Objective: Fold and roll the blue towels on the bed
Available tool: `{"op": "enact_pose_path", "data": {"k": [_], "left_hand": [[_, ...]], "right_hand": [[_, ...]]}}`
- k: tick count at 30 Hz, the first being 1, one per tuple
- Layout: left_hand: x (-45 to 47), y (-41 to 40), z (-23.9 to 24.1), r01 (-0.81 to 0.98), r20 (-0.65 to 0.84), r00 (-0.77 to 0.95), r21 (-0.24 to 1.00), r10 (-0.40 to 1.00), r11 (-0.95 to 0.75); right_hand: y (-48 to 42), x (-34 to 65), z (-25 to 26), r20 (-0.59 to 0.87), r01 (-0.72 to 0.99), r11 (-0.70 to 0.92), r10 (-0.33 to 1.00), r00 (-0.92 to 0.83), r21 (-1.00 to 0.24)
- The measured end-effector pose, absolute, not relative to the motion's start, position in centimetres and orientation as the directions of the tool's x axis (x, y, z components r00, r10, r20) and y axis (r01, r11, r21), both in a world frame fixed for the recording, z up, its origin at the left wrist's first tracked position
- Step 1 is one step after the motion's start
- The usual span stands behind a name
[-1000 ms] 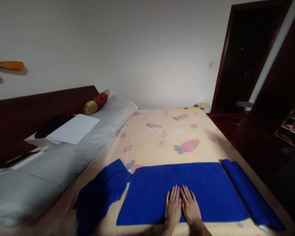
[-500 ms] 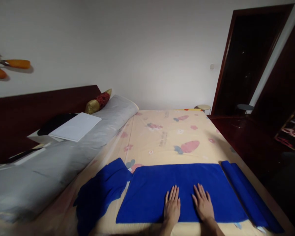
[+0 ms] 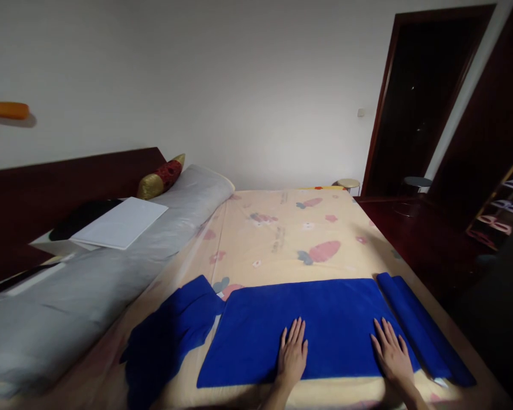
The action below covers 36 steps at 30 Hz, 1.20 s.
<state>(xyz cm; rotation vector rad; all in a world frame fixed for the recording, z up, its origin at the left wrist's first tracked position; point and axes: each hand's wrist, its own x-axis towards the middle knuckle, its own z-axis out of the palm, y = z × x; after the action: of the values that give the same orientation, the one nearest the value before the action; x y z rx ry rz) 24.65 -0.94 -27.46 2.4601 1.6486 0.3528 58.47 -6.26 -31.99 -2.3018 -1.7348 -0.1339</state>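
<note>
A blue towel [image 3: 325, 307] lies spread flat on the bed, its near edge toward me. My left hand [image 3: 293, 352] rests palm down on its middle near part, fingers stretched out. Near the towel's right end, my right hand [image 3: 392, 350] also lies flat, fingers slightly apart. Just right of it is a rolled blue towel [image 3: 425, 330] with a small pale tag at its near end. To the left, a crumpled blue cloth [image 3: 171, 330] lies in loose folds beside the flat towel.
The bed sheet [image 3: 277, 256] is cream with pink prints. Along the left runs a long grey bolster [image 3: 123, 273] bearing a white flat box [image 3: 122, 222] and a red-and-gold cushion [image 3: 161, 177]. Stools [image 3: 348, 183] stand past the bed, and a shoe rack [image 3: 496, 210] stands at right.
My right hand has slid right across the towel, away from my left hand, which stays in nearly the same place. The view has turned slightly right.
</note>
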Motion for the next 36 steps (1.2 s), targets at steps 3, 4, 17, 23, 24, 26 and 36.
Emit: {"op": "enact_pose_path", "data": {"k": [3, 4, 17, 23, 24, 26, 36], "left_hand": [[21.3, -0.3, -27.1, 0.915, 0.085, 0.340, 0.199, 0.937, -0.350], [19.6, -0.2, -27.0, 0.934, 0.083, 0.302, 0.172, 0.950, -0.312], [3.2, -1.4, -26.5, 0.983, 0.082, -0.133, -0.118, 0.988, 0.142], [3.6, -1.5, -27.0, 0.987, 0.143, -0.140, -0.062, 0.980, 0.150], [3.5, -1.5, -27.1, 0.988, 0.157, -0.138, -0.053, 0.978, 0.148], [3.3, -1.5, -27.3, 0.989, 0.180, -0.134, -0.040, 0.974, 0.144], [2.5, -1.6, -28.4, 0.992, 0.240, -0.107, -0.045, 0.965, 0.121]], "right_hand": [[-6.3, 58.6, -32.3, 0.231, 0.956, -0.252, 0.931, 0.281, -0.147], [-6.3, 58.7, -32.4, 0.235, 0.957, -0.249, 0.931, 0.279, -0.148], [-6.2, 58.7, -32.9, 0.248, 0.948, -0.283, 0.917, 0.312, -0.145], [-4.3, 52.1, -31.4, 0.236, 0.964, -0.164, 0.948, 0.213, -0.210], [-3.9, 49.9, -30.7, 0.214, 0.967, -0.106, 0.964, 0.156, -0.231], [-2.9, 45.0, -29.3, 0.169, 0.958, 0.019, 0.985, 0.031, -0.287], [1.0, 31.4, -27.8, 0.090, 0.808, 0.345, 0.934, -0.346, -0.477]]}}
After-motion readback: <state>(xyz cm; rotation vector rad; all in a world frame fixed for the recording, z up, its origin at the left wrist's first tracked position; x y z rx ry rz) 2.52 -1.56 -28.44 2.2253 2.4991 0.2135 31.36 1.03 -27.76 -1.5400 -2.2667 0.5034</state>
